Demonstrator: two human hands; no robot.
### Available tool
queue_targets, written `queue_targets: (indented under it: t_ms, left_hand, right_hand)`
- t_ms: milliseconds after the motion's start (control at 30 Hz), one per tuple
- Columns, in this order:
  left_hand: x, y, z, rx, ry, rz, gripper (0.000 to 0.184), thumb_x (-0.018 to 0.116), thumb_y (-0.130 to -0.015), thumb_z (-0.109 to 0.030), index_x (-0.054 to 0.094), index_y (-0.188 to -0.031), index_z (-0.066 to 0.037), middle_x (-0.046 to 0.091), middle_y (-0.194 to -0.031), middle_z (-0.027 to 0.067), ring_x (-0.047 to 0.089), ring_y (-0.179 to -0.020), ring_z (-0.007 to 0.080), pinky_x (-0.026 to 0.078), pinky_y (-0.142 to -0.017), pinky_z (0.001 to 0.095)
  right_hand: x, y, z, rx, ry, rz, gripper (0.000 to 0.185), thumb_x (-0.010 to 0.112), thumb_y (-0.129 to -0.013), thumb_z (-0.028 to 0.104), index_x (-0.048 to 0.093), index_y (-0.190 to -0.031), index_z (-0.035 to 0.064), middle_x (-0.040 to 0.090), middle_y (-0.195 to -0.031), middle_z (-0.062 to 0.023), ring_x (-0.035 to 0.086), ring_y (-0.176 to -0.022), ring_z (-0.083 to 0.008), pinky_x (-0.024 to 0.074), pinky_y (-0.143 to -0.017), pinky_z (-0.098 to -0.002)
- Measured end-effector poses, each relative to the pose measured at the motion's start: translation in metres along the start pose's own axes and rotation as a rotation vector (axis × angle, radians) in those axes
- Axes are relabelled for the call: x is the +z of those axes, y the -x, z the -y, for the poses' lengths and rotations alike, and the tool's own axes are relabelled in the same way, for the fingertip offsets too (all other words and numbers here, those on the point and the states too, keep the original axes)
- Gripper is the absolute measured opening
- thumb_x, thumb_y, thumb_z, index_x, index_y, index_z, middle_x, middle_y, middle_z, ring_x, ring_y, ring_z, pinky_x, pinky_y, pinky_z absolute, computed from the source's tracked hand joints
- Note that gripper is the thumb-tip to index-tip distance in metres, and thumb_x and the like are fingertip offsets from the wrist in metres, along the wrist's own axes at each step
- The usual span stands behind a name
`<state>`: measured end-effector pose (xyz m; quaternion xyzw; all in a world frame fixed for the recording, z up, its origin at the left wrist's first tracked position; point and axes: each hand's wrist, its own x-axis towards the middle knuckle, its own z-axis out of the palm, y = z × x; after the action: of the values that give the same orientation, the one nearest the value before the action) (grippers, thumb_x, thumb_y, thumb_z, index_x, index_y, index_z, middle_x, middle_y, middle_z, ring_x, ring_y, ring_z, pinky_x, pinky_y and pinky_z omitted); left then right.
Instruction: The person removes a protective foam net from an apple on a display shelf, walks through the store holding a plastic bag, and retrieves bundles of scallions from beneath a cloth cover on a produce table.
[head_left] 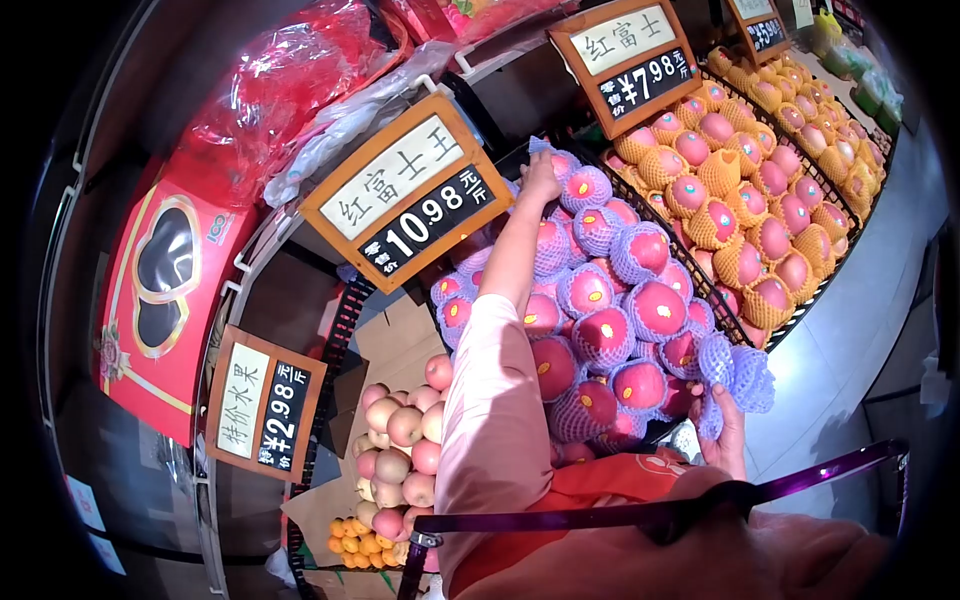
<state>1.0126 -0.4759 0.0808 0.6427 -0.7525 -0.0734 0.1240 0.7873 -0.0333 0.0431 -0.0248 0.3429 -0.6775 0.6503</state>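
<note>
The apples (605, 335) in purple nets lie heaped in the middle, and the left hand (541, 180) stretches over them to the far edge, just beside the large price sign (408, 195). Its fingers are bent down by a scrap of purple netting (539, 147); whether they pinch it, or press on an apple under it, I cannot tell, since the back of the hand hides their tips. The right hand (728, 428), low at the near right corner of the heap, holds a loose bunch of purple foam nets (742, 378), fingers closed around the lower end and the rest fanning out above. To work well here, a light touch suits the left hand: the fruit is stacked and rounded, so a hard push at the back could set apples rolling toward the near side. The pink sleeve (490, 410) passes over the heap's left side and is best held up, clear of the fruit. The foam looks soft and springy, so a gentle hold should do; squeezing might crush it. Good care also means not knocking the sign with the forearm.
</note>
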Motion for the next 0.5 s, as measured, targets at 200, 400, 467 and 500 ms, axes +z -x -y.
queue_targets:
  t_ms: [200,400,467,500]
  left_hand:
    - [0.013,-0.02,0.021,-0.063,0.16,0.077,0.086,0.073,-0.055,-0.006,0.034,-0.132,-0.007,0.041,-0.132,0.0178,0.041,-0.123,0.0341,0.036,-0.101,0.0365]
    - [0.01,-0.012,0.027,-0.084,0.169,0.016,0.09,0.079,-0.045,-0.012,0.042,-0.126,-0.003,0.046,-0.125,0.0183,0.046,-0.117,0.0321,0.04,-0.097,0.0314]
    - [0.006,-0.006,0.029,-0.074,0.201,-0.021,0.09,0.079,-0.044,-0.014,0.043,-0.126,-0.004,0.046,-0.125,0.0181,0.045,-0.117,0.0324,0.039,-0.098,0.0315]
    - [0.008,-0.002,0.032,-0.056,0.258,-0.068,0.088,0.078,-0.046,-0.015,0.044,-0.126,-0.006,0.046,-0.123,0.0186,0.045,-0.116,0.0327,0.038,-0.099,0.0324]
  right_hand:
    - [0.006,-0.012,-0.005,0.024,0.018,0.011,0.027,0.062,-0.083,0.016,0.052,-0.105,0.0026,0.063,-0.08,-0.0098,0.054,-0.054,-0.0151,0.0446,-0.048,-0.0276]
    - [0.01,-0.015,-0.006,-0.002,0.068,0.031,0.029,0.062,-0.084,0.018,0.051,-0.106,0.0026,0.063,-0.08,-0.01,0.054,-0.053,-0.0146,0.0436,-0.047,-0.0277]
    - [0.009,-0.015,-0.006,0.011,0.053,0.021,0.029,0.062,-0.084,0.018,0.051,-0.106,0.0025,0.063,-0.08,-0.0099,0.054,-0.053,-0.0145,0.0433,-0.047,-0.0275]
    - [0.008,-0.015,-0.006,0.017,0.045,0.017,0.029,0.062,-0.084,0.018,0.051,-0.106,0.0024,0.063,-0.08,-0.0098,0.053,-0.053,-0.0145,0.0432,-0.047,-0.0275]
